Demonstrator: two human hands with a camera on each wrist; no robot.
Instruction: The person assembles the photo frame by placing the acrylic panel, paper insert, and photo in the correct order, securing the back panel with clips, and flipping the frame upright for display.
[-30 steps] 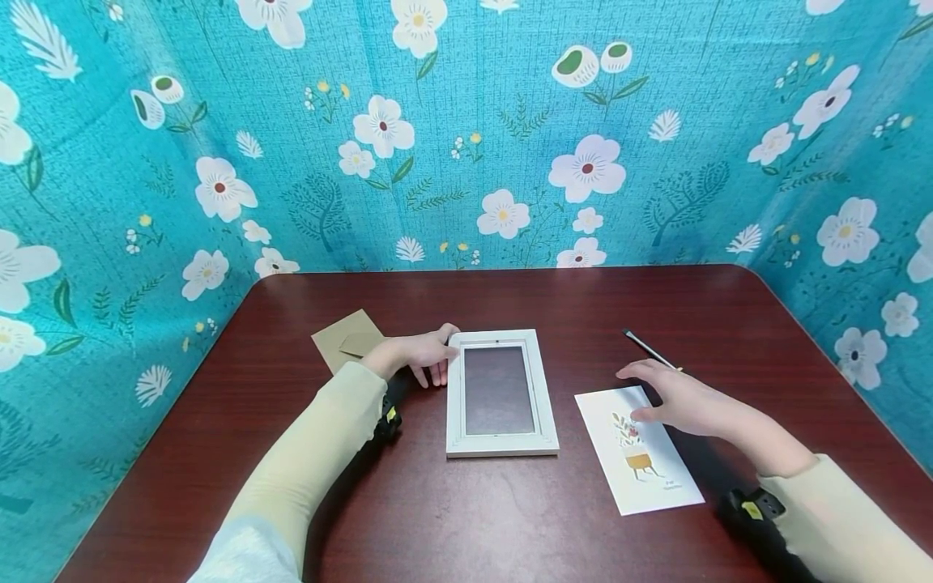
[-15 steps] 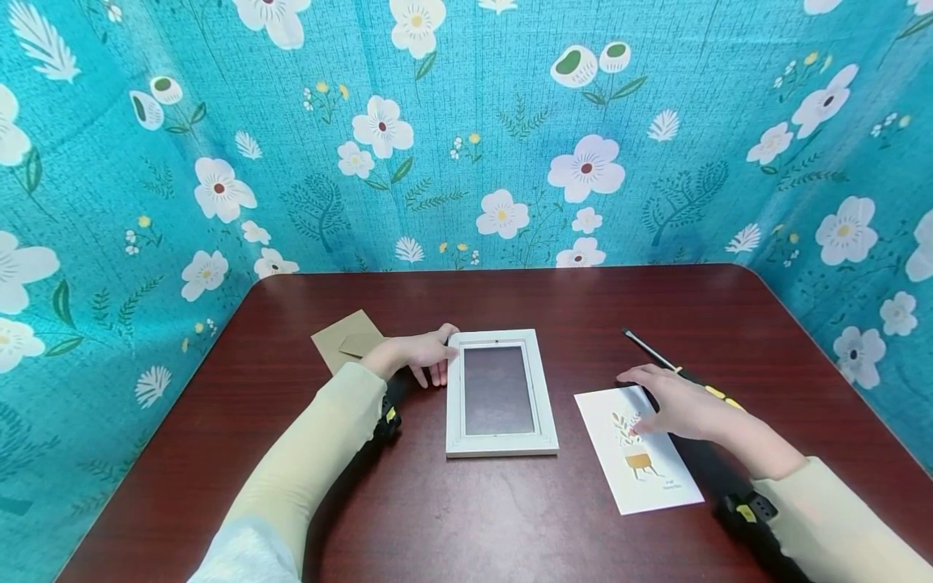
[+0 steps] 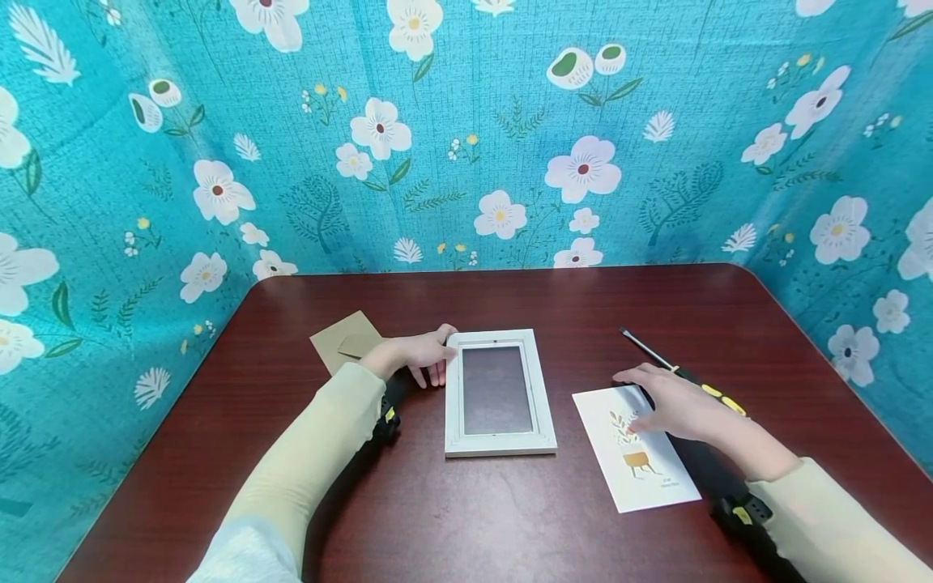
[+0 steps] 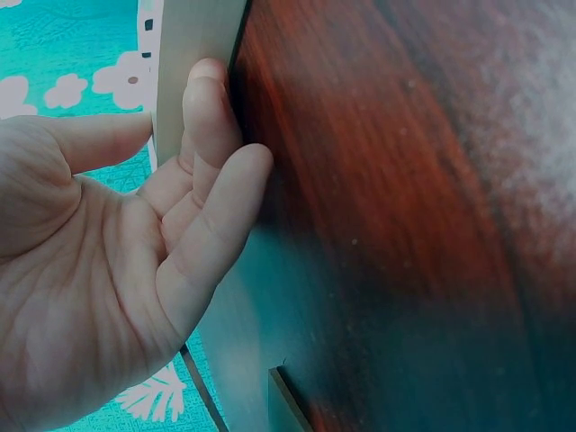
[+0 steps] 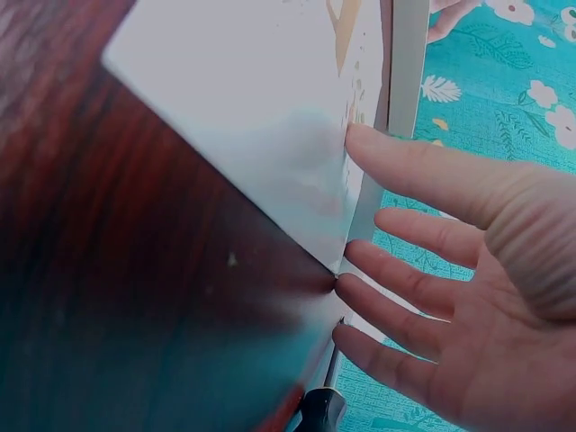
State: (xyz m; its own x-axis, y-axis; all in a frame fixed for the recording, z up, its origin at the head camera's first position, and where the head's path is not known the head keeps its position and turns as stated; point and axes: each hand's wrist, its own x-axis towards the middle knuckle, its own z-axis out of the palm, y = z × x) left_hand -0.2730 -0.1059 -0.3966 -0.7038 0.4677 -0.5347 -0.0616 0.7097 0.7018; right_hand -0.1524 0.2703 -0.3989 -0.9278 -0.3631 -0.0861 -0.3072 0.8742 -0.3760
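Note:
A white picture frame (image 3: pixel 455 397) with a dark opening lies flat in the middle of the table. At its upper left corner my left hand (image 3: pixel 417 353) rests with loosely bent fingers. The thumb (image 4: pixel 112 142) touches the frame in the left wrist view, while the other fingers stand beside its side wall. A white card (image 3: pixel 615 474) printed with a potted plant lies to the right. Over its far end my right hand (image 3: pixel 683 405) hovers low, fingers spread and relaxed. Its thumb (image 5: pixel 423 171) meets the card's face; the fingertips are near the edge.
Behind the right hand lies a screwdriver (image 3: pixel 649 350) with a black and yellow handle. A brown backing board (image 3: pixel 335 338) is partly hidden by the left hand. A blue flowered curtain (image 3: pixel 452 162) hangs behind the dark red table (image 3: pixel 466 518).
My right hand has shifted slightly left and nearer to the table, uncovering the screwdriver's handle. My left hand, the frame and the card keep their places.

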